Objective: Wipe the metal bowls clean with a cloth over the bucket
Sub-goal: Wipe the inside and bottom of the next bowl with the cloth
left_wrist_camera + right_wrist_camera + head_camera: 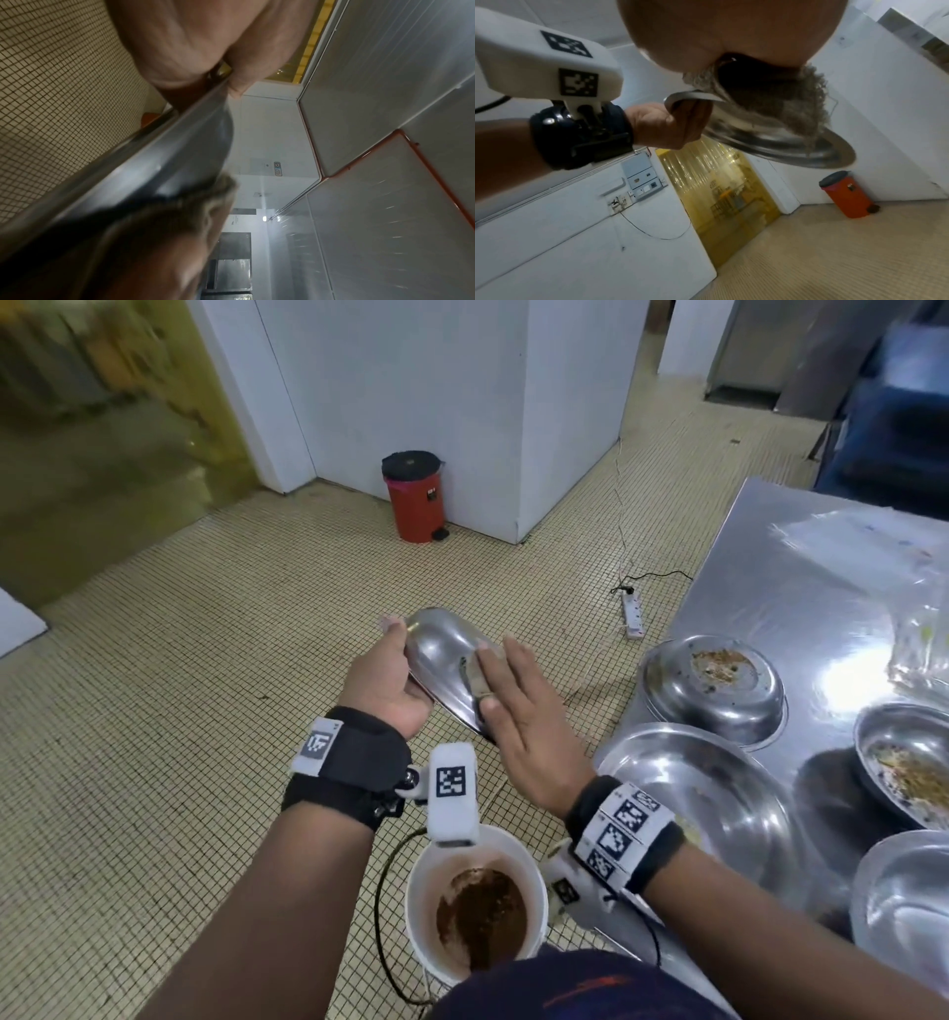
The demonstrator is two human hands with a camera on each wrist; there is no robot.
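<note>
Wiping the outside of a metal bowl (445, 654), held upside down and tilted, out past the bucket (475, 901) at 12 o'clock rather than directly above it. Left hand (387, 683) grasps the bowl at its rim, thumb on the outer wall, fingers curled under. Right hand (518, 726) lies flat, fingers straight, pressing a grey cloth (476, 677) against the bowl's dome.

Judgement: bring the bowl back toward 6 o'clock so loosened residue falls into the bucket, which already holds brown waste, not on the tiled floor (205, 690). Keep the palm flat, sweep from dome down to rim, and turn the bowl with the left hand between strokes.

More bowls wait on the steel surface (770, 588) at 3 o'clock; one upturned bowl (714, 690) carries crumbs on its base, another (909, 762) has scraps inside.
</note>
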